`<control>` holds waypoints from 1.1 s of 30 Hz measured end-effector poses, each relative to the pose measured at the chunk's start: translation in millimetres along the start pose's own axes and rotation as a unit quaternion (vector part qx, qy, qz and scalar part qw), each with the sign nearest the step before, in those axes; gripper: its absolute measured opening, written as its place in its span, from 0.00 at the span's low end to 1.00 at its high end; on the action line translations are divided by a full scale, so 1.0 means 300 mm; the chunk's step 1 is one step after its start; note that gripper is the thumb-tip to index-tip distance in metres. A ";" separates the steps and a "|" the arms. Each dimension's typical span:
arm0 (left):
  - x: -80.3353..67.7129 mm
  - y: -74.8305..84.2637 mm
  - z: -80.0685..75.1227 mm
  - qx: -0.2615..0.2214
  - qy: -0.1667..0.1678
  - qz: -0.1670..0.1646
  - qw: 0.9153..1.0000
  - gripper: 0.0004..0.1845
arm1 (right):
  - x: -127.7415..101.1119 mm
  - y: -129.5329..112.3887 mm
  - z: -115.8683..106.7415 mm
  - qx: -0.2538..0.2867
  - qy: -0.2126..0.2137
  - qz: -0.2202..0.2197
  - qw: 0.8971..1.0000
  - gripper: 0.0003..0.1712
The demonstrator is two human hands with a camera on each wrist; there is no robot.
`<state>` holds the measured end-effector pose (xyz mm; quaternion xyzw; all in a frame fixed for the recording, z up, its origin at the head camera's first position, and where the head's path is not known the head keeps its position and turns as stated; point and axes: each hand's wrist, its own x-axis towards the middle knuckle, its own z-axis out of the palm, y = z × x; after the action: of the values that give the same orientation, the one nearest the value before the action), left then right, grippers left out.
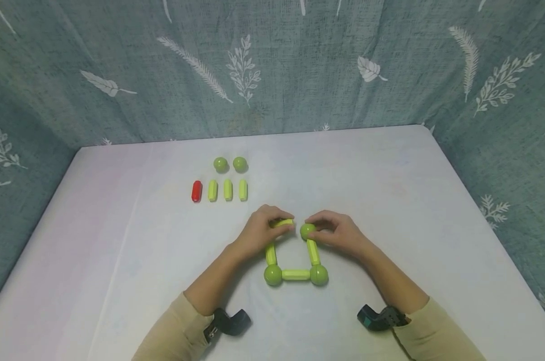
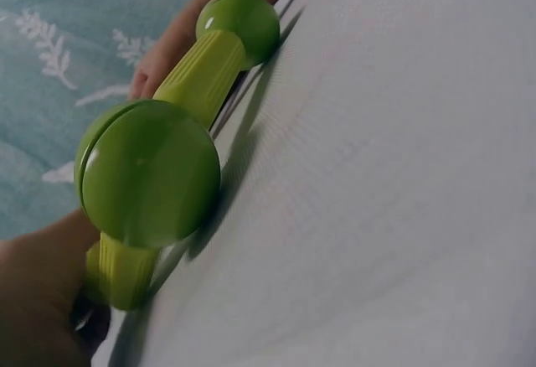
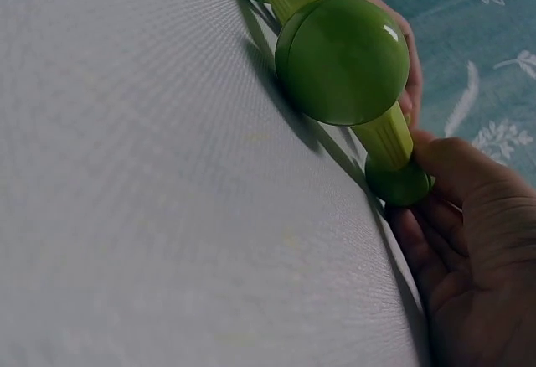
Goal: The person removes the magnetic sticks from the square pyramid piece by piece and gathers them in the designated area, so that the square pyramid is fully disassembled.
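At the centre of the head view, a half-built green square lies on the white tabletop (image 1: pixel 390 200): two balls at the near corners, (image 1: pixel 273 275) and (image 1: pixel 319 275), joined by a bottom rod (image 1: pixel 296 275), with a side rod rising from each, (image 1: pixel 271 254) and (image 1: pixel 312 251).

The left hand (image 1: pixel 259 231) pinches a top rod (image 1: pixel 283 222) at the far left corner, fingers curled round it. The right hand (image 1: pixel 337 231) pinches a ball (image 1: pixel 307 230) sitting on the end of the right side rod. A small gap separates the top rod and that ball.

In the upper left of the pile area, two spare balls (image 1: pixel 230 164), three green rods (image 1: pixel 228 190) and a red rod (image 1: pixel 196 191) lie in rows, well apart from the hands.

The risk, as I judge it: pushing the top rod sideways could swing the side rods off the corner balls, since they rest loose on the tabletop. If the ball rolls under the right fingers, the rod may miss it.
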<state>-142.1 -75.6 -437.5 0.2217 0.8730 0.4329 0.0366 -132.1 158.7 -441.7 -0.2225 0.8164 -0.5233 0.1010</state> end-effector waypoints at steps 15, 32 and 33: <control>-0.097 -0.076 -0.136 -0.006 0.083 -0.101 0.991 0.16 | -0.003 0.006 -0.001 0.002 -0.001 -0.002 1.000 0.18; -0.104 -0.120 -0.166 0.060 0.115 -0.106 0.986 0.12 | -0.001 0.015 0.000 0.006 -0.002 -0.009 1.000 0.18; -0.105 -0.121 -0.166 0.060 0.119 -0.107 0.985 0.12 | -0.001 0.014 -0.001 0.006 -0.002 -0.008 1.000 0.18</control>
<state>-139.5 -144.8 -438.5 0.0755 0.9143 0.3964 -0.0351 -133.2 160.6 -445.3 -0.2295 0.8111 -0.5287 0.0998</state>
